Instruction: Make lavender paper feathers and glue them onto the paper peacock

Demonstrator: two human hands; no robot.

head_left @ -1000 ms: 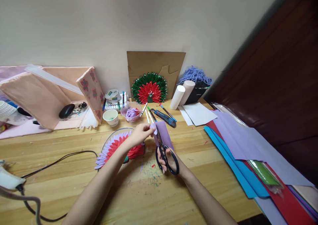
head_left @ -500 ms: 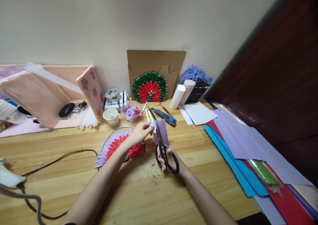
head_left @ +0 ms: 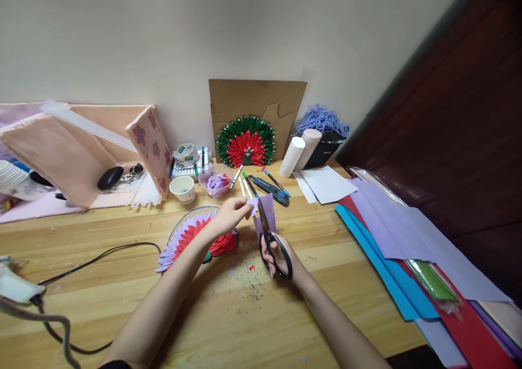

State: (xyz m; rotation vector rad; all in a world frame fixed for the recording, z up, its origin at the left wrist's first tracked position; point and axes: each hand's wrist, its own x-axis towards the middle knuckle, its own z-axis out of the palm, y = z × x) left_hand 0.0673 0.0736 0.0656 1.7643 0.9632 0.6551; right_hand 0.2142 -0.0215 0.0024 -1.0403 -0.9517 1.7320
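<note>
My left hand [head_left: 231,214] pinches the edge of a small lilac paper piece [head_left: 266,211] held above the wooden table. My right hand [head_left: 278,256] grips black-handled scissors [head_left: 271,241], and their blades run up across that paper. Just left of my hands lies a round fan-shaped paper craft [head_left: 191,237] with red, pink and lilac petals.
A finished green and red paper fan [head_left: 245,147] leans on cardboard at the wall. Pens, a utility knife [head_left: 269,188], a paper cup [head_left: 182,188] and a bowl of lilac scraps [head_left: 216,183] lie behind. Coloured paper sheets [head_left: 391,233] are stacked right; a glue gun [head_left: 16,287] with cable sits left.
The scissors' handles have drawn closer together and the blades have moved up along the lilac paper. My left hand keeps its pinch, shifted very slightly.
</note>
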